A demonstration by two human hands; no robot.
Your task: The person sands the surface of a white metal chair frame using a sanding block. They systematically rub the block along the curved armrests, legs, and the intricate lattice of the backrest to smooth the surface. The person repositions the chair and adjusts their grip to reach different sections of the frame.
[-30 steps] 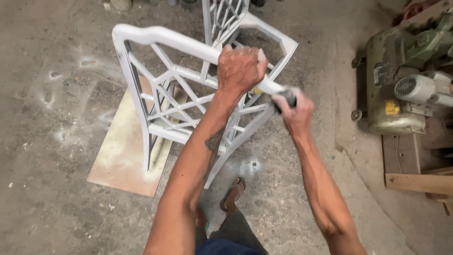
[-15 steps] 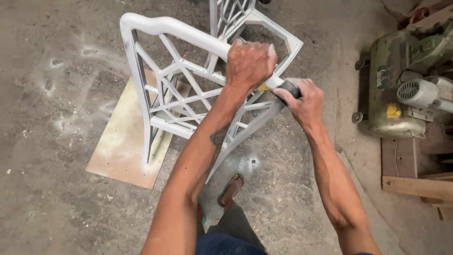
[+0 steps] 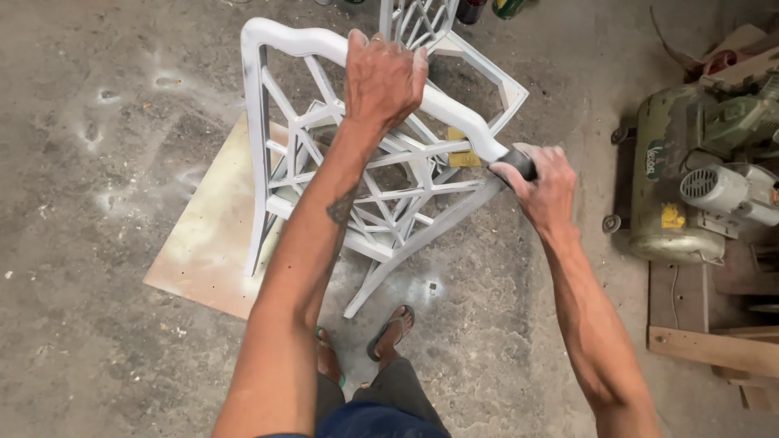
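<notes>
Head view: your left hand (image 3: 383,75) is clamped over the curved top rail of the white lattice-back chair (image 3: 349,170), fingers wrapped over the far side of the rail. Your right hand (image 3: 545,185) is closed on a black-handled tool (image 3: 519,162), which meets the right end of the same rail; its working end is hidden by the rail and your fingers. A small yellow piece (image 3: 461,156) sits just behind the rail near that tool. The chair stands tilted toward you, with its left legs on a flat plywood board (image 3: 203,243) laid on the dusty concrete floor (image 3: 89,243). Your sandalled foot (image 3: 391,331) is planted just below the chair's near leg. A green air compressor (image 3: 690,186) stands well apart at the right, beside stacked wooden planks (image 3: 714,345).
</notes>
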